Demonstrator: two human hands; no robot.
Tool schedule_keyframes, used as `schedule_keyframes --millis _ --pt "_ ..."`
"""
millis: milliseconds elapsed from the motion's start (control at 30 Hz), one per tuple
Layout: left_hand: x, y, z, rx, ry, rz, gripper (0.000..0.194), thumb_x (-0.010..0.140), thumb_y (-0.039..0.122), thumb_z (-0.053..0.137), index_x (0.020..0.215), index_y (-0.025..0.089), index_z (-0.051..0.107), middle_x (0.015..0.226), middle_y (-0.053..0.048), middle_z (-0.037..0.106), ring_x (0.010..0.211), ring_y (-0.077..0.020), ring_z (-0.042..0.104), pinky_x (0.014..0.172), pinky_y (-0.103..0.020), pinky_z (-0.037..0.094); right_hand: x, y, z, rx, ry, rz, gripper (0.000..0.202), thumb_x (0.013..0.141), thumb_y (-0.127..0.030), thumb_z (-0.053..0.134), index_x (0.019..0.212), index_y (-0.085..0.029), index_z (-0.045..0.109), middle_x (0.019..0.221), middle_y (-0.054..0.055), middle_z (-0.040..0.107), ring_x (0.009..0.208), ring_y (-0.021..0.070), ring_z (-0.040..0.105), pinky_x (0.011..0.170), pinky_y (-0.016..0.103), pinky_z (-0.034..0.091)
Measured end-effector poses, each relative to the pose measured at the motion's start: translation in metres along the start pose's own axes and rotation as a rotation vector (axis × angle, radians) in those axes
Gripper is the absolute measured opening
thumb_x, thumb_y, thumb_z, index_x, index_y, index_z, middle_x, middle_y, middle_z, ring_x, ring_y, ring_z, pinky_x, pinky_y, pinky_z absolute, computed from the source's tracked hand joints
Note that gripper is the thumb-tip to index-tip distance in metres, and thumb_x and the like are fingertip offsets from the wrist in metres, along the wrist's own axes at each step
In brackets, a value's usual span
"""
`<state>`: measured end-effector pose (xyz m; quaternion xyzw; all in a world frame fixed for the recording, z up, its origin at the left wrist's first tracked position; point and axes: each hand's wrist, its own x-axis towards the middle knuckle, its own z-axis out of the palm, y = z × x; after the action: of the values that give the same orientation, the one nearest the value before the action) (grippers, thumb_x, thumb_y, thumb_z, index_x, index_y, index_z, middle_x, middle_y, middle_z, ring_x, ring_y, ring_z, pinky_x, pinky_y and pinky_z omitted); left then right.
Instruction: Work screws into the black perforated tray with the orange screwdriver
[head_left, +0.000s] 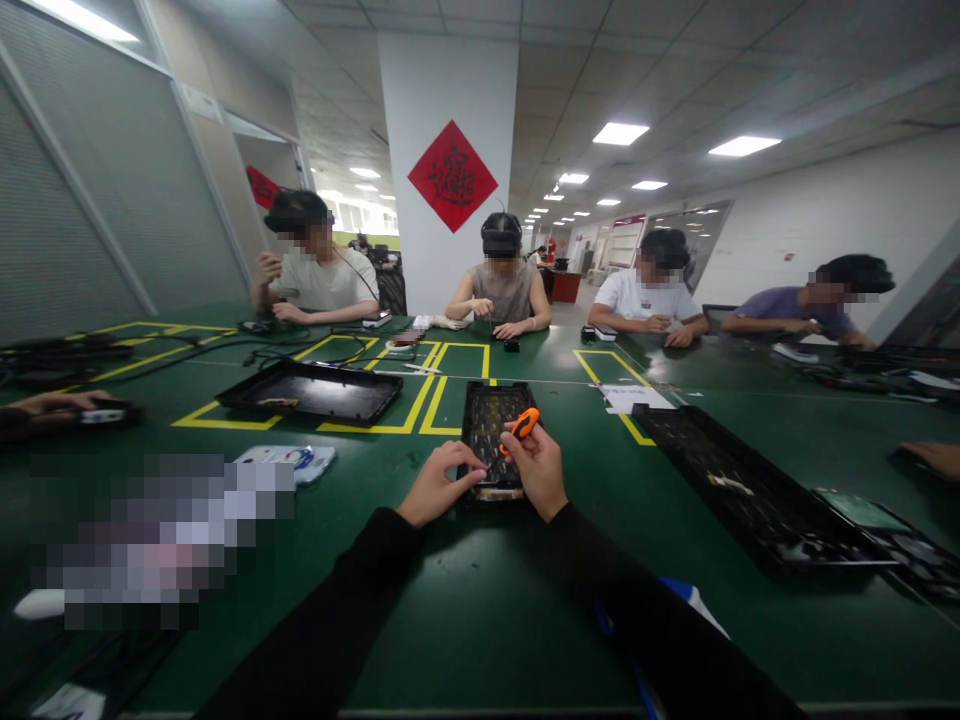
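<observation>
A black rectangular tray (466, 425) lies lengthwise on the green table in front of me, with many small shiny bits inside it. My right hand (541, 468) grips an orange-and-black handled tool (525, 424) over the tray's right side, its lower end pointing down and left. Whether it is a screwdriver or a knife I cannot tell. At the tray's left side, my left hand (444, 484) has thumb and forefinger pinched close to the tool's lower end. Anything between those fingertips is too small to make out. A pale strip (501, 494) lies across the tray's near end.
Another black tray (315, 392) lies left, and a long one (757, 490) right with a device (862, 512) beside it. A phone-like object (315, 462), white paper (637, 398) and cables (187, 350) share the table (450, 640). Several people sit opposite; others' hands show at both edges.
</observation>
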<state>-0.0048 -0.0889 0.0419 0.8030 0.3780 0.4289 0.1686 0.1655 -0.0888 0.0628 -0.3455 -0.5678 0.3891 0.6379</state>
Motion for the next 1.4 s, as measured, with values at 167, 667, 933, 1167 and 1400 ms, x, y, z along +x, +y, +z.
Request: schedule_keyframes --millis 167,667,933,1167,1400 --pt "-0.001 -0.003 0.003 -0.071 -0.030 -0.045 0.021 0.077 0.037 0.055 0.083 0.020 0.065 0.082 -0.003 0.064 0.079 -0.0155 0.055 0.077 -0.030 0.040 0.012 0.002 0.006 0.022 0.024 0.069 0.036 0.069 -0.038 0.061 0.096 -0.013 0.059 0.078 0.004 0.061 0.057 0.0091 0.054 0.048 0.020 0.044" --pt "0.005 -0.010 0.007 -0.012 -0.020 -0.105 0.029 0.067 0.041 0.062 0.058 0.015 0.052 0.060 0.002 0.054 0.062 -0.0111 0.048 0.061 -0.024 0.036 -0.006 0.008 0.009 -0.044 -0.183 0.034 0.041 0.061 -0.029 0.071 0.096 -0.017 0.055 0.077 0.001 0.061 0.067 0.0123 0.060 0.062 0.024 0.048" --pt "0.006 -0.007 0.005 0.052 -0.068 -0.094 0.026 0.065 0.040 0.064 0.059 0.017 0.054 0.062 0.002 0.057 0.065 -0.0127 0.050 0.068 -0.027 0.036 -0.004 0.009 0.005 0.055 -0.242 0.101 0.032 0.063 -0.031 0.068 0.088 -0.017 0.054 0.072 -0.001 0.060 0.054 0.0099 0.058 0.053 0.023 0.049" --pt "0.005 -0.007 0.006 -0.021 -0.086 -0.068 0.022 0.076 0.039 0.054 0.075 0.019 0.064 0.074 -0.001 0.062 0.074 -0.0145 0.052 0.074 -0.028 0.038 -0.002 0.005 0.003 0.074 -0.195 0.107 0.026 0.073 -0.033 0.056 0.092 -0.016 0.055 0.074 0.002 0.062 0.056 0.0108 0.058 0.055 0.025 0.050" --pt "0.006 -0.005 0.009 -0.077 -0.099 -0.056 0.025 0.081 0.037 0.048 0.080 0.019 0.066 0.077 -0.002 0.064 0.076 -0.0145 0.054 0.074 -0.027 0.040 0.003 0.013 -0.003 0.097 -0.211 0.132 0.029 0.076 -0.034 0.052 0.098 -0.016 0.053 0.075 0.002 0.061 0.055 0.0097 0.059 0.054 0.023 0.050"
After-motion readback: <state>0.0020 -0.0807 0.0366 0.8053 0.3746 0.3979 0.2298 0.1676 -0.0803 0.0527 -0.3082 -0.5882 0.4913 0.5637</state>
